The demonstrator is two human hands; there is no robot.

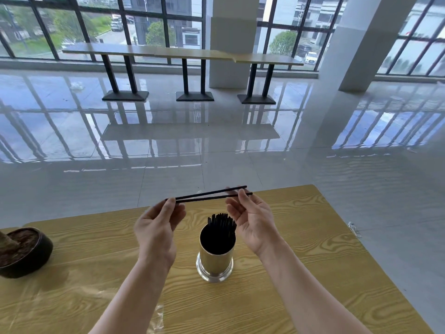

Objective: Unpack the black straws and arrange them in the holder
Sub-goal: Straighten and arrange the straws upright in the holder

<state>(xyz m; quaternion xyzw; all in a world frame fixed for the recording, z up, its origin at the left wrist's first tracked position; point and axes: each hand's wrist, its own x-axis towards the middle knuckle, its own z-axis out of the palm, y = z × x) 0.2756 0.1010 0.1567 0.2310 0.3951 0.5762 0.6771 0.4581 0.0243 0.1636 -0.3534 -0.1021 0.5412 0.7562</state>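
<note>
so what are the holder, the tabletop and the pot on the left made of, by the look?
Holder: looks like polished metal, gold-toned body with a silvery flared base; it shows sharp reflections. Tabletop: yellowish wood grain, probably laminate or veneer, with a thin clear film wrinkling near the front. Pot: dark brown, slightly glossy, maybe glazed ceramic; cannot be sure.

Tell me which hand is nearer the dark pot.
Left. The left hand is up over the table between the dark pot and the holder; the right hand is beyond the holder.
</note>
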